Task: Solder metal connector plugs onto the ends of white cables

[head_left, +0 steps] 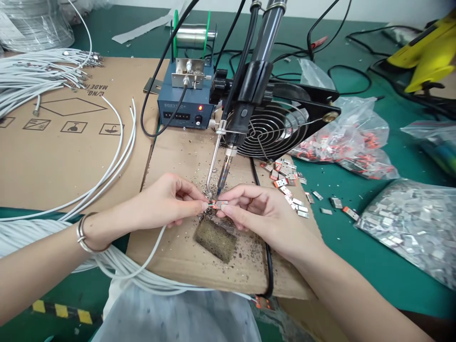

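Note:
My left hand (pixel 171 202) is closed, thumb and forefinger pinching the end of a white cable (pixel 153 255) that trails from below the palm. In my right hand (pixel 265 209) a small USB connector (pixel 222 203), metal with orange, is pinched between thumb and forefinger. Cable end and connector meet between the fingertips, though the wires themselves are too small to make out. Just above them, the soldering iron's tip (pixel 221 183) and a thin solder feed tube (pixel 213 166) point down at the joint. A worn brown sponge (pixel 215 240) lies below both hands.
Behind stands a blue solder feeder (pixel 185 107) with a solder spool (pixel 191 35). A black fan (pixel 267 128) sits beside the iron. Loose USB connectors (pixel 285 183) and bags of parts (pixel 409 232) lie right. White cables (pixel 32 76) are bundled left; others cross the cardboard's (pixel 167 266) front.

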Motion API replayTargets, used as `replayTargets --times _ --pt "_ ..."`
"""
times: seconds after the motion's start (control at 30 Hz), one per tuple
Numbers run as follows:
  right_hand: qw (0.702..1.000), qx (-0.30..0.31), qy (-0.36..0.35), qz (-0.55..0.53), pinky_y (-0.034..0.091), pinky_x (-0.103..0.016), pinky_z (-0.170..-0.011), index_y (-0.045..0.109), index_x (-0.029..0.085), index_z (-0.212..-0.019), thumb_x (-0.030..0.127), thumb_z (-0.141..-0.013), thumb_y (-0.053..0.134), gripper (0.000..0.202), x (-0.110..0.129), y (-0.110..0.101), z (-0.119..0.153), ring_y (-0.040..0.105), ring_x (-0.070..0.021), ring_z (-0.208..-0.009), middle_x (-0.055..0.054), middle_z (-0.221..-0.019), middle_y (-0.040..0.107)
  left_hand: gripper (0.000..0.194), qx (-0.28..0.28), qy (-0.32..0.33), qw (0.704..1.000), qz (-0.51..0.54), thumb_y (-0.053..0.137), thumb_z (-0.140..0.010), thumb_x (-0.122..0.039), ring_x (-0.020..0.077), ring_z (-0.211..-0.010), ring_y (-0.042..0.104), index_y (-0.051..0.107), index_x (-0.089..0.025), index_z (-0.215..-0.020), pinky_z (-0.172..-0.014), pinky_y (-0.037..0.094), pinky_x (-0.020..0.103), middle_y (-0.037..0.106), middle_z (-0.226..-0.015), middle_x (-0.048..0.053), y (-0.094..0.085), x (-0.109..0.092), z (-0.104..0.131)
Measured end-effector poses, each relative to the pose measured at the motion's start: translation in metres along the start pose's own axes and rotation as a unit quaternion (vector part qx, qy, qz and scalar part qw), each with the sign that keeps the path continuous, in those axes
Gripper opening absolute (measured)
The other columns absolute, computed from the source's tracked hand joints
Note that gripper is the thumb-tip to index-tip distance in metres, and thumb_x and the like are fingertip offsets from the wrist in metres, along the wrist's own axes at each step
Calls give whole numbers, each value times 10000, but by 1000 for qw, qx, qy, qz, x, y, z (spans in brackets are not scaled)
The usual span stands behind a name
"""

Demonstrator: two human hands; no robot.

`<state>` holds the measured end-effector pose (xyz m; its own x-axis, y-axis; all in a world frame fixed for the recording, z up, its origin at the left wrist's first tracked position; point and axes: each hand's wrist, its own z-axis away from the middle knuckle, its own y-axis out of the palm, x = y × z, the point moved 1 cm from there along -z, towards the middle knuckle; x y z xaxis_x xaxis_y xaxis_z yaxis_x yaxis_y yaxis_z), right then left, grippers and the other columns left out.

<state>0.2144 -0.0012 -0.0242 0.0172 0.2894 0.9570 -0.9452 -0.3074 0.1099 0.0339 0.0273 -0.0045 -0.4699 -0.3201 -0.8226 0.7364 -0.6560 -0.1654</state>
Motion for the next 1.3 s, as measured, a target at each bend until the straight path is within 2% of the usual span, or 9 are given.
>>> replayTargets --times 0.37,1.3 --pt "1000 10 9 -13 421 -193 -418 642 172 -783 289 -705 719 160 0 -1 1 581 -114 -519 -42 -661 684 182 11 5 1000 13 580 -759 -294 43 -369 414 630 -121 -779 -347 343 141 467 -488 -52 1 1 3" --pt "997 11 20 -75 418 -108 -423 664 152 -756 164 -697 720 82 -2 -2 0 530 -44 -449 -29 -635 694 166 4 -6 1000 9 571 -770 -271 34 -357 404 632 -117 -785 -338 335 126 458 -469 -63 2 1 2"
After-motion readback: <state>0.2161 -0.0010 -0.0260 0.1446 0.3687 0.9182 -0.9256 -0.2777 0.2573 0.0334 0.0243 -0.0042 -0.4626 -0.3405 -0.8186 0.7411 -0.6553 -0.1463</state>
